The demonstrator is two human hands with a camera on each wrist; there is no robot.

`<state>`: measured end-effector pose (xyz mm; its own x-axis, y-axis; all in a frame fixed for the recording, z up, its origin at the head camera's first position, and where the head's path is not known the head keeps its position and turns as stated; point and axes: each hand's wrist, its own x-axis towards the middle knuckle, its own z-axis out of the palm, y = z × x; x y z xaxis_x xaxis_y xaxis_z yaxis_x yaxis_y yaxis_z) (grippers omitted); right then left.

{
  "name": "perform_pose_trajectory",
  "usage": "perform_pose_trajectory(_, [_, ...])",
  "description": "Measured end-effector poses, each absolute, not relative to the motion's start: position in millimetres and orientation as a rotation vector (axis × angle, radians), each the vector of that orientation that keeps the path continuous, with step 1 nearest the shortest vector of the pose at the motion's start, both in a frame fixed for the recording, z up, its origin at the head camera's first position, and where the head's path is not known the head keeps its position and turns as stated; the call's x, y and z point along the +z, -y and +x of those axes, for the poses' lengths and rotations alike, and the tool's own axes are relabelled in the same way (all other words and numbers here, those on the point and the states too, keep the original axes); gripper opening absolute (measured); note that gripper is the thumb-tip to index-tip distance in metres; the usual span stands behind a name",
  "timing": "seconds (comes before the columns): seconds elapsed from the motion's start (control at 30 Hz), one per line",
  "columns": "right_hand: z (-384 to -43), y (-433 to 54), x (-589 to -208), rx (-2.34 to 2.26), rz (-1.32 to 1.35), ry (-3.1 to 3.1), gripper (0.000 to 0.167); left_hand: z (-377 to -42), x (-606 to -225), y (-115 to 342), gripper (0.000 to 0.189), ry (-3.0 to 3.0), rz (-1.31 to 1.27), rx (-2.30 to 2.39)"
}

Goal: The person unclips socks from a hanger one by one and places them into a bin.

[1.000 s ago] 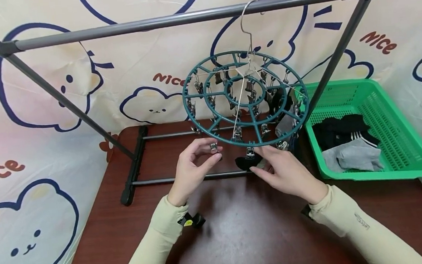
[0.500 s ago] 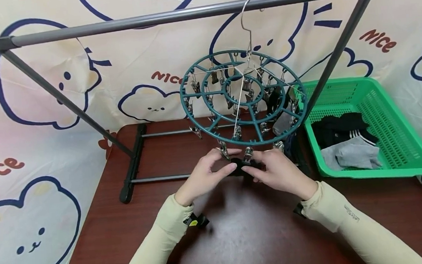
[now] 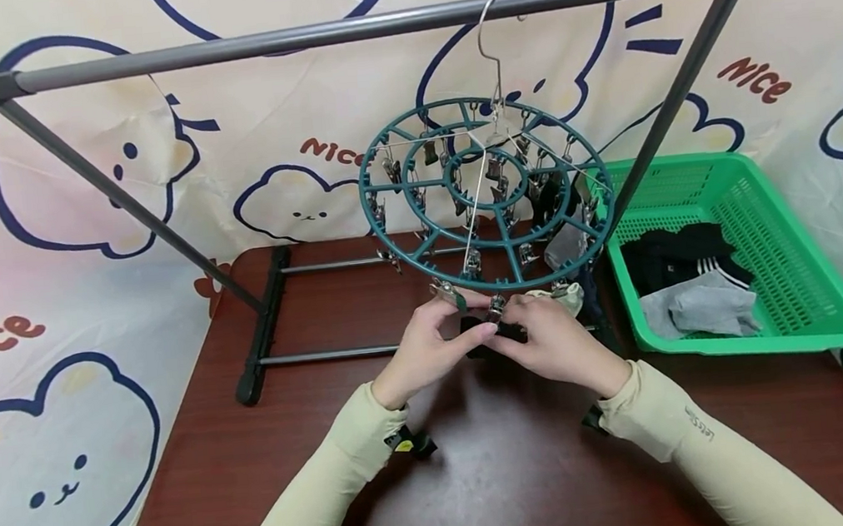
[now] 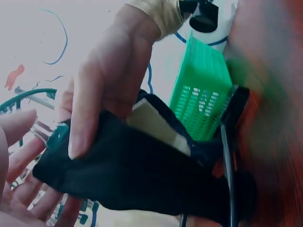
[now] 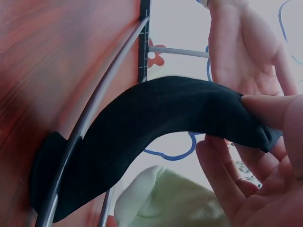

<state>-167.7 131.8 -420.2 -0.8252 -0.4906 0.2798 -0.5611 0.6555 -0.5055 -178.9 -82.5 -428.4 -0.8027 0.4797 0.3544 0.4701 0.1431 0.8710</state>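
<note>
A black sock (image 5: pixel 156 109) hangs beneath the front of the round green clip hanger (image 3: pixel 494 283). In the right wrist view my right hand (image 5: pixel 265 189) pinches the sock's upper end, thumb in front and fingers behind. My left hand (image 3: pixel 429 346) meets it from the left, its thumb and index finger at the handles of a metal clip (image 4: pixel 44 131). That clip's green pad (image 4: pixel 57 135) sits at the sock's edge. Other left fingers spread behind the cloth. Another clip (image 3: pixel 445 292) lies against my left hand's back. The right hand (image 3: pixel 559 339) partly hides the sock from above.
The hanger hooks over a grey rack bar (image 3: pixel 260 47). A pale green sock (image 5: pixel 165 201) and other dark items hang at its right side. A green basket (image 3: pixel 835 260) with black clothing (image 3: pixel 680 253) and grey clothing (image 3: pixel 704 309) stands on the right of the table (image 3: pixel 530 471).
My left hand has moved right, from a separate clip to the sock and the clip beside my right hand. My right hand has shifted slightly left and now grips the sock's top.
</note>
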Motion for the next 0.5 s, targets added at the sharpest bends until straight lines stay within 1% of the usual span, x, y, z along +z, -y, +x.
perform_pose_trajectory(0.1, [-168,-131,-420,0.936,0.896,2.734,0.026,-177,-427,78,0.029,-2.347,0.936,1.858])
perform_pose_trajectory(0.33, [-169,-130,-420,0.974,0.947,2.74,0.034,-173,-424,73,0.028,-2.331,0.867,1.901])
perform_pose_trajectory(0.43, [-170,-130,-420,1.01,0.959,2.735,0.026,-173,-422,71,0.027,-2.342,0.862,1.913])
perform_pose_trajectory(0.5, [-170,-129,-420,1.018,0.962,2.724,0.013,-173,-421,70,0.026,-2.357,0.862,1.905])
